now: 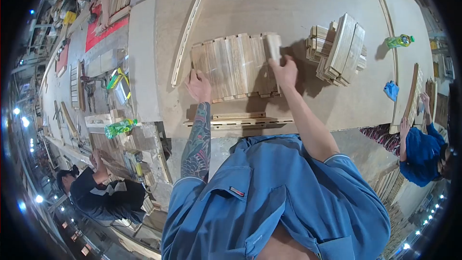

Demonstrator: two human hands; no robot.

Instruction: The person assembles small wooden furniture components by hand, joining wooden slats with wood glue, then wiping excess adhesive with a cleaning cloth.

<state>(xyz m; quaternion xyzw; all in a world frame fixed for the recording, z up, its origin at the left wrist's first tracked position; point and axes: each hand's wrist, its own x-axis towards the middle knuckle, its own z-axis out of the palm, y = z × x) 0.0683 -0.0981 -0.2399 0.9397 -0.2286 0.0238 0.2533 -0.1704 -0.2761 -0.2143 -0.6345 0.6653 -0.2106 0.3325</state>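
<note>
A row of short wooden slats (231,67) lies side by side on the workbench in front of me, their ends slightly staggered. My left hand (198,86) grips the lower left corner of this row, fingers curled at the edge. At the row's right end, my right hand (287,73) holds a single wooden slat (273,47), tilted up and a little blurred. A long slotted wooden strip (186,38) lies slanted left of the row. Nearer my body, more slotted strips (240,122) lie along the bench's front edge.
Right of my hands stands a pile of loose slats (339,50). Farther right are a green bottle (399,41) and a blue crumpled item (391,90). Another green bottle (120,128) lies at left. Co-workers work at the left (106,190), upper left and right (423,149).
</note>
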